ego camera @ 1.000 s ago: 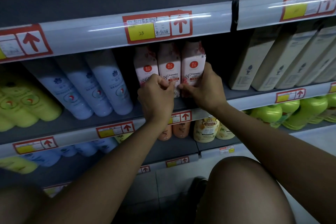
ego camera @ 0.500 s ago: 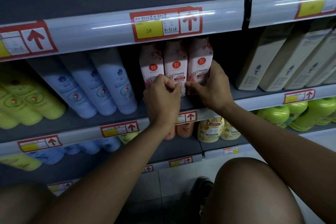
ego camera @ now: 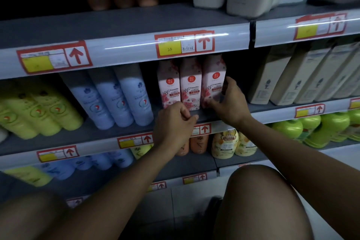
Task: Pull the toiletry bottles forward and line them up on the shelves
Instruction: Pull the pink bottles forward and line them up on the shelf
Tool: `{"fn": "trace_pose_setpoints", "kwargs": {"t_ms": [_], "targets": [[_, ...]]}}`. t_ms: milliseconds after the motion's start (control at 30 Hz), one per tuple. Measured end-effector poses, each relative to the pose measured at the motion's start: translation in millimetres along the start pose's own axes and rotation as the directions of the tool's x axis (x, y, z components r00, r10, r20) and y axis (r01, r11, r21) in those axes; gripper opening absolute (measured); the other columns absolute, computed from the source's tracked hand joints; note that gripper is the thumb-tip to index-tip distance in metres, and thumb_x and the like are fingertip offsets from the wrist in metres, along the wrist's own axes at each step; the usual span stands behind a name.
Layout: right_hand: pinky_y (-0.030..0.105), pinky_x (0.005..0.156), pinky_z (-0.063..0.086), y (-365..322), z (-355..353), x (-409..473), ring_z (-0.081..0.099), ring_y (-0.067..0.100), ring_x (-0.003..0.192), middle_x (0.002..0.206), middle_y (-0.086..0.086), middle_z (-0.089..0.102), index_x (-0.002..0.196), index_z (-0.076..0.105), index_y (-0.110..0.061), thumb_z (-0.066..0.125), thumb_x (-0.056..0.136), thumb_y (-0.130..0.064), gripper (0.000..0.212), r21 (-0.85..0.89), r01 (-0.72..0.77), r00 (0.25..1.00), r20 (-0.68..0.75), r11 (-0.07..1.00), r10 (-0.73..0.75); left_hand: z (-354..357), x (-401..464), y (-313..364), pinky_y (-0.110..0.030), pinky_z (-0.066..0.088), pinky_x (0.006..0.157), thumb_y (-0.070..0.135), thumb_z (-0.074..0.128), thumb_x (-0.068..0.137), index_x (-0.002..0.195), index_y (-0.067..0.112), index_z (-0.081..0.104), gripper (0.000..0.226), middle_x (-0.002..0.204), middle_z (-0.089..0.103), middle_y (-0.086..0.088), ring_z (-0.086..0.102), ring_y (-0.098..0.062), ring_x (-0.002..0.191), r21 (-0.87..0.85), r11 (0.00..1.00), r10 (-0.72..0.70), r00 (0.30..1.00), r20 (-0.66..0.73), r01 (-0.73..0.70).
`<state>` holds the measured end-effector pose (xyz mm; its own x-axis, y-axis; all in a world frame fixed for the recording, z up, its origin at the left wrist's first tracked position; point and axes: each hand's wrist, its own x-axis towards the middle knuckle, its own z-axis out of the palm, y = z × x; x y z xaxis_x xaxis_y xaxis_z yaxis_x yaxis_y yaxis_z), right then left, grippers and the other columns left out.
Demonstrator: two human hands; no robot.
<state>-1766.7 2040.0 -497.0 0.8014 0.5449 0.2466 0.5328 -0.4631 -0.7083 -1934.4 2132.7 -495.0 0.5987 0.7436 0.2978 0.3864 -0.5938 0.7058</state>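
Three pink floral bottles stand side by side on the middle shelf (ego camera: 109, 132): a left one (ego camera: 168, 82), a middle one (ego camera: 190, 84) and a right one (ego camera: 213, 80). My right hand (ego camera: 228, 101) grips the right pink bottle, with fingers round its right side and thumb at its lower front. My left hand (ego camera: 175, 122) hovers just in front of the shelf edge below the left and middle bottles, fingers loosely curled, holding nothing.
Blue bottles (ego camera: 116, 95) and yellow-green bottles (ego camera: 39, 109) lean at the left of the same shelf. Beige boxes (ego camera: 292, 76) stand at the right. Orange (ego camera: 198, 144), cream (ego camera: 224, 144) and green bottles (ego camera: 321, 128) fill the shelf below. My knee (ego camera: 263, 200) is low in front.
My left hand has let go of the pink bottles and dropped back toward the shelf edge. My right hand has shifted to the right side of the right pink bottle.
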Motion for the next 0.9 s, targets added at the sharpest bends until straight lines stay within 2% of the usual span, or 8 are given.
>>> {"fn": "trace_pose_setpoints", "kwargs": {"t_ms": [67, 133, 367, 433, 533, 700, 833, 900], "targets": [[0.049, 0.095, 0.056, 0, -3, -4, 0.062, 0.026, 0.119, 0.133, 0.008, 0.059, 0.142, 0.038, -0.017, 0.078, 0.068, -0.052, 0.091, -0.036, -0.027, 0.999, 0.017, 0.999, 0.028, -10, -4, 1, -0.039, 0.058, 0.060, 0.043, 0.082, 0.080, 0.070, 0.027, 0.058, 0.031, 0.064, 0.064, 0.013, 0.064, -0.006, 0.064, 0.019, 1.000, 0.000, 1.000, 0.016, -0.001], [0.046, 0.091, 0.057, -6, -9, -12, 0.063, 0.026, 0.112, 0.125, 0.009, 0.061, 0.133, 0.047, -0.016, 0.073, 0.071, -0.054, 0.077, -0.085, -0.025, 0.999, 0.045, 0.996, 0.029, -23, -7, 5, -0.038, 0.059, 0.063, 0.044, 0.080, 0.083, 0.074, 0.026, 0.062, 0.027, 0.067, 0.067, 0.013, 0.066, -0.007, 0.067, 0.027, 1.000, -0.006, 0.999, 0.033, 0.005], [0.040, 0.095, 0.051, -53, -35, -51, 0.059, 0.034, 0.115, 0.129, 0.016, 0.057, 0.135, 0.050, -0.009, 0.071, 0.087, -0.038, 0.060, -0.157, 0.008, 0.996, 0.093, 0.988, 0.007, -74, -20, 17, -0.032, 0.055, 0.075, 0.037, 0.069, 0.091, 0.088, 0.024, 0.067, 0.013, 0.079, 0.068, 0.015, 0.069, -0.014, 0.085, 0.044, 0.999, 0.014, 0.998, 0.058, -0.016], [0.035, 0.087, 0.050, -73, -42, -65, 0.059, 0.033, 0.110, 0.119, 0.013, 0.059, 0.123, 0.058, -0.010, 0.069, 0.088, -0.033, 0.044, -0.189, 0.052, 0.989, 0.142, 0.981, -0.025, -91, -27, 20, -0.030, 0.052, 0.073, 0.037, 0.069, 0.091, 0.088, 0.024, 0.068, 0.013, 0.079, 0.067, 0.014, 0.067, -0.015, 0.086, 0.065, 0.998, 0.011, 0.999, 0.040, -0.013], [0.027, 0.069, 0.039, -100, -44, -88, 0.058, 0.025, 0.088, 0.087, -0.001, 0.057, 0.088, 0.060, -0.019, 0.068, 0.089, -0.028, 0.012, -0.208, 0.123, 0.969, 0.237, 0.970, -0.072, -117, -37, 19, -0.034, 0.055, 0.082, 0.038, 0.067, 0.090, 0.093, 0.026, 0.068, 0.012, 0.090, 0.071, 0.012, 0.067, -0.016, 0.093, 0.098, 0.995, 0.007, 0.999, 0.044, -0.011], [0.028, 0.071, 0.043, -139, -22, -116, 0.058, 0.021, 0.087, 0.100, 0.005, 0.068, 0.102, 0.069, -0.015, 0.066, 0.089, -0.034, 0.024, -0.225, 0.245, 0.908, 0.395, 0.943, -0.141, -160, -55, 1, -0.034, 0.055, 0.086, 0.036, 0.068, 0.087, 0.091, 0.027, 0.067, 0.011, 0.093, 0.072, 0.011, 0.068, -0.018, 0.097, 0.144, 0.989, -0.033, 0.998, 0.058, 0.024], [0.029, 0.068, 0.046, -165, 12, -126, 0.064, 0.024, 0.085, 0.079, 0.000, 0.064, 0.079, 0.064, -0.019, 0.066, 0.087, -0.032, 0.015, -0.206, 0.332, 0.853, 0.481, 0.920, -0.201, -191, -60, -26, -0.035, 0.056, 0.085, 0.036, 0.068, 0.083, 0.083, 0.026, 0.065, 0.010, 0.089, 0.072, 0.009, 0.068, -0.019, 0.095, 0.175, 0.979, -0.123, 0.988, 0.090, 0.106], [0.030, 0.072, 0.049, -177, 32, -130, 0.066, 0.026, 0.091, 0.089, 0.002, 0.070, 0.086, 0.067, -0.020, 0.065, 0.087, -0.037, 0.017, -0.183, 0.362, 0.829, 0.512, 0.914, -0.225, -205, -59, -44, -0.036, 0.057, 0.083, 0.037, 0.066, 0.080, 0.079, 0.026, 0.066, 0.011, 0.087, 0.073, 0.008, 0.069, -0.020, 0.093, 0.189, 0.974, -0.143, 0.985, 0.096, 0.123]]}}
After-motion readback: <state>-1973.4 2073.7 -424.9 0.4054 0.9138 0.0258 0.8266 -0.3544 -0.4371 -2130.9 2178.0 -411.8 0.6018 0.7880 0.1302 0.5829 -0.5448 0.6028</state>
